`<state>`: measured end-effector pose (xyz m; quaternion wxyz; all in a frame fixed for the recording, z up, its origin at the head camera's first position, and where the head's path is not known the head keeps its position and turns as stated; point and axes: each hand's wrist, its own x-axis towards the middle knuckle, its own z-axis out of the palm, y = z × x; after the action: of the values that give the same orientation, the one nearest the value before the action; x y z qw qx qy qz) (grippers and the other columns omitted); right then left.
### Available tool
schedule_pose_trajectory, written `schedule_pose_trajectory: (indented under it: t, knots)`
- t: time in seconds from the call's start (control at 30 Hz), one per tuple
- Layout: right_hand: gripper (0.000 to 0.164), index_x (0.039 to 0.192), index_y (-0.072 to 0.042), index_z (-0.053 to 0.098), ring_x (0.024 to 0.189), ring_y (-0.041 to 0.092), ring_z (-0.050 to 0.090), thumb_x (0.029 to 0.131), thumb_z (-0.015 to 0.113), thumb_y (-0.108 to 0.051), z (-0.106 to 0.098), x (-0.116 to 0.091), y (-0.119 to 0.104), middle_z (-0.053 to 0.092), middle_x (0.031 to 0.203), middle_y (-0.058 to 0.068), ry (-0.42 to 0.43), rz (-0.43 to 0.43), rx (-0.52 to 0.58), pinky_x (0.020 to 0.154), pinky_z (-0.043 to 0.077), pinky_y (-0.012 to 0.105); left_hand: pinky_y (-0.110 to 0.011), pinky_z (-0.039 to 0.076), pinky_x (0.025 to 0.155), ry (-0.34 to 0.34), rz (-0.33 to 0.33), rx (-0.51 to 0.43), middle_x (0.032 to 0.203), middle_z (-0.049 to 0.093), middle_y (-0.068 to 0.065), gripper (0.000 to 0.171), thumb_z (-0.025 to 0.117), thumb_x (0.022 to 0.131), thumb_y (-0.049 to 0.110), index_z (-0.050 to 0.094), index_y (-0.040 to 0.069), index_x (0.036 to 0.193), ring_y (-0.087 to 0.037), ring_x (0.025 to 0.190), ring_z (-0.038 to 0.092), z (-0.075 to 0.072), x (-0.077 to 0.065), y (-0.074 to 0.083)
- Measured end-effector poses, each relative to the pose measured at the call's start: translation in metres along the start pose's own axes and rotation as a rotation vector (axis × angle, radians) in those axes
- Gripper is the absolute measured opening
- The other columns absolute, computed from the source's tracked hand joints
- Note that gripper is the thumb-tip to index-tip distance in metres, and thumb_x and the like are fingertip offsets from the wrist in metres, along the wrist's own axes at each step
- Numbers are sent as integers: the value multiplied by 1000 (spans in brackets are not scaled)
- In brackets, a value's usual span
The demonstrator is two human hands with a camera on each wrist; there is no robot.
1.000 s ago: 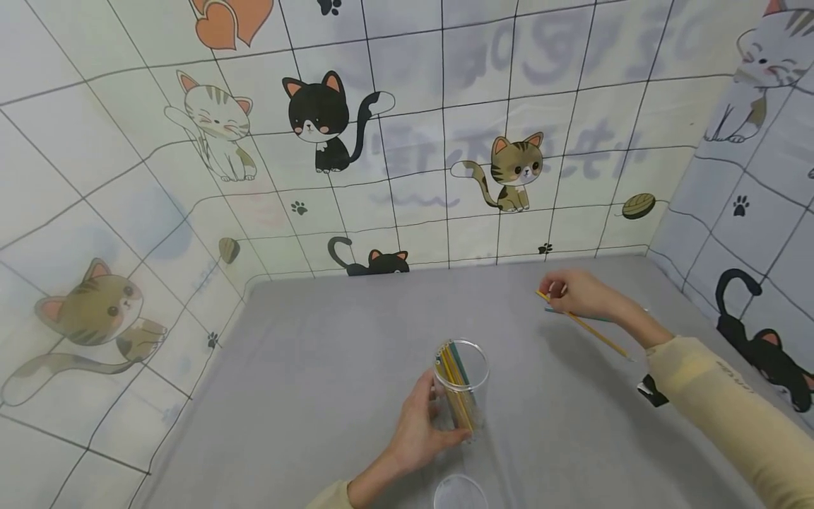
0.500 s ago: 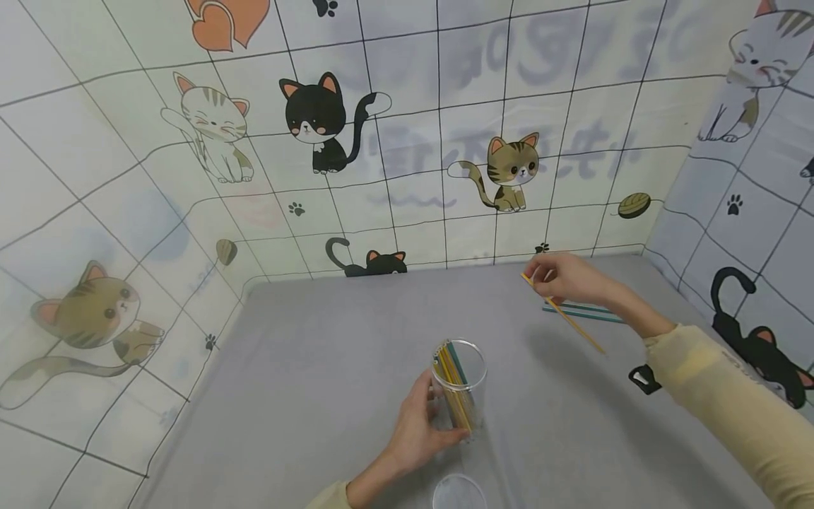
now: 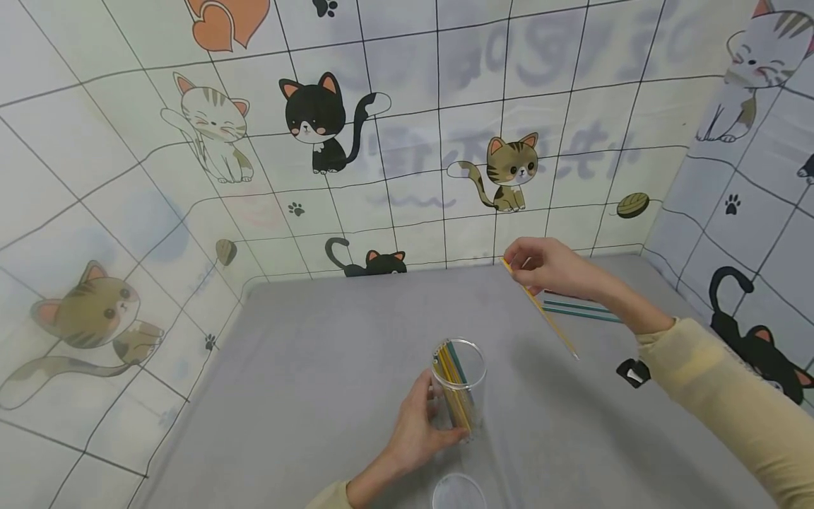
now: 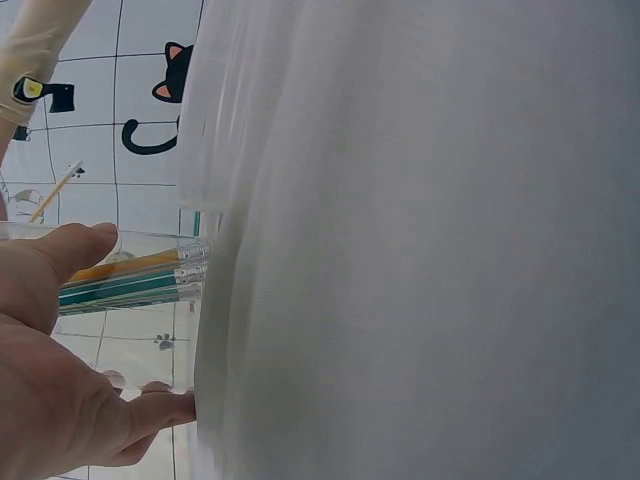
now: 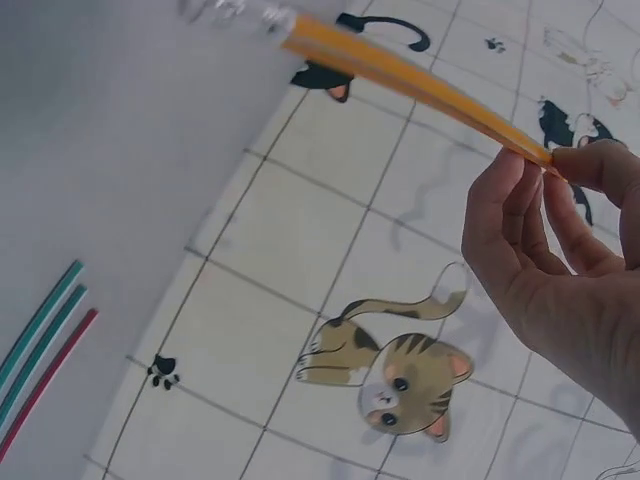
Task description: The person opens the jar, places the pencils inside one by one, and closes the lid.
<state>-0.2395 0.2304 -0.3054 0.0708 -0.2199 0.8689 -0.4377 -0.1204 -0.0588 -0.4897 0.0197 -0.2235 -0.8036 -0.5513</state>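
My left hand (image 3: 416, 433) grips a clear cylindrical cup (image 3: 479, 378) standing on the grey table, thumb across its near side. Several yellow and teal pencils (image 3: 453, 369) lean inside it; the left wrist view shows their metal-banded ends (image 4: 190, 272) at the cup's base. Up and to the right, my right hand (image 3: 558, 270) pinches a yellow pencil (image 3: 553, 327) near one end between thumb and fingertips. The pencil slants down to the right, its metal-banded end lowest. Beyond it, two teal pencils (image 3: 581, 312) lie side by side, with a red pencil (image 5: 48, 385) next to them.
A clear round disc (image 3: 459, 493) lies near the front edge, just in front of the cup. Cat-printed cloth walls (image 3: 420, 233) close off the back and both sides of the table. A small black print (image 3: 633, 372) shows beside the right sleeve (image 3: 706, 382).
My right hand has lifted the yellow pencil and carried it left and farther back, off the teal pencils, which now show more fully. The left hand and cup hold still.
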Motion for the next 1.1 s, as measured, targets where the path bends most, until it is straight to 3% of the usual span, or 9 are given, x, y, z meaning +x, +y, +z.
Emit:
schedule_pose_trajectory:
  t: [0.43,0.7,1.1]
  knots:
    - [21,116,0,55,91,28,61,96,61,-4,11,8,-54,59,101,17,36,-131,160,73,60,43,-32,54,89,5,-1,3,127,54,-4,90,92,66,6,42,9,142,-28,112,58,-1,0,0]
    - [24,118,0,53,94,26,59,98,62,-8,18,8,-77,59,107,15,86,-156,287,77,59,46,-31,54,89,1,-1,10,126,54,-4,91,92,66,6,42,9,143,-28,111,57,-1,0,0]
    - [21,112,0,55,88,23,62,93,60,6,35,11,-96,61,96,13,135,-294,452,74,59,43,-32,53,90,-1,-9,1,124,54,-3,89,92,65,6,44,10,141,-26,110,57,-1,1,0]
